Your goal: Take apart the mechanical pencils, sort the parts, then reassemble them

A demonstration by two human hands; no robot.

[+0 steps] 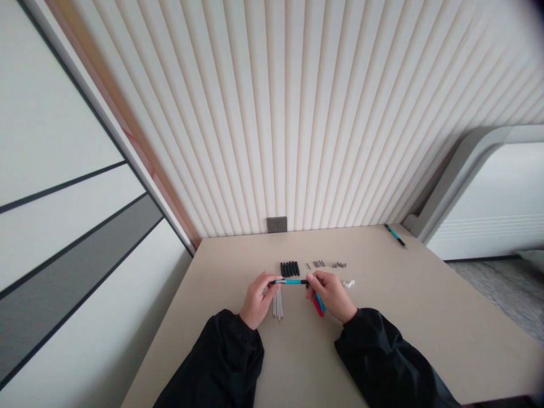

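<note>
A blue pen (pixel 293 281) with black ends lies level between my two hands, above the table. My left hand (pixel 257 298) pinches its left end and my right hand (pixel 330 293) grips the black right end. Below my left hand lie several thin white pen refills (pixel 277 306). Just beyond the pen, black grip sleeves (pixel 289 268) sit side by side in a row. Red and blue pen barrels (pixel 318 305) are beside my right hand, which partly hides them. Small white parts (pixel 349 284) rest past its right side.
Springs or small metal parts (pixel 318 264) and dark metal tips (pixel 339 264) lie in groups farther back on the beige table (pixel 238 255). A blue and black pen (pixel 395 236) rests at the far right corner. A grey socket (pixel 277 224) sits on the ribbed wall.
</note>
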